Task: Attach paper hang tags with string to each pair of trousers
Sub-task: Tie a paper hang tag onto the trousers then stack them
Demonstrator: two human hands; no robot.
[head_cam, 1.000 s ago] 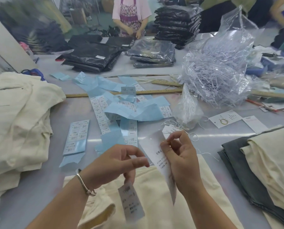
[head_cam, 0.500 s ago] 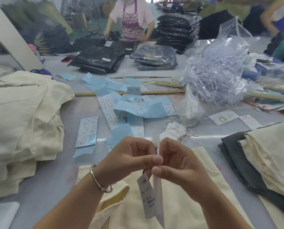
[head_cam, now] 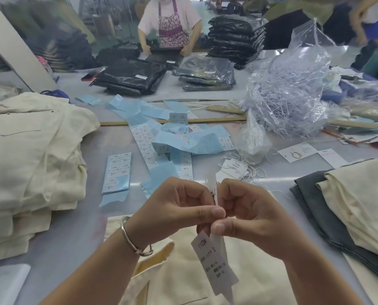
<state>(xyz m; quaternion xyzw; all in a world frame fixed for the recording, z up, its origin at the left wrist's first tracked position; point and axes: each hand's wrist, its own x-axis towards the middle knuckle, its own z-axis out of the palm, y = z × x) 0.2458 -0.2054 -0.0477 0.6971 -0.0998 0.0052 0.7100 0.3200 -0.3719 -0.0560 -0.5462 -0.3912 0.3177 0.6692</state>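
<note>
Pinched between both thumbs and forefingers, the paper tags [head_cam: 216, 264] are held together by the left hand [head_cam: 175, 208] and right hand [head_cam: 249, 216] — just above the cream trousers [head_cam: 183, 282] on the table [head_cam: 69, 238]. No string can be made out on them yet. One pair is in hand; folded stacks [head_cam: 29, 155] are seen on either side, seemingly waiting — loose tags [head_cam: 234, 167] lie beyond.

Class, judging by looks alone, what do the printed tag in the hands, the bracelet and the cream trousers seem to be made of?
Printed tag: thin matte paper or card, flat with black print. Bracelet: polished silvery metal, with bright highlights. Cream trousers: woven cloth, perhaps cotton or linen, matte with soft creases.
</note>
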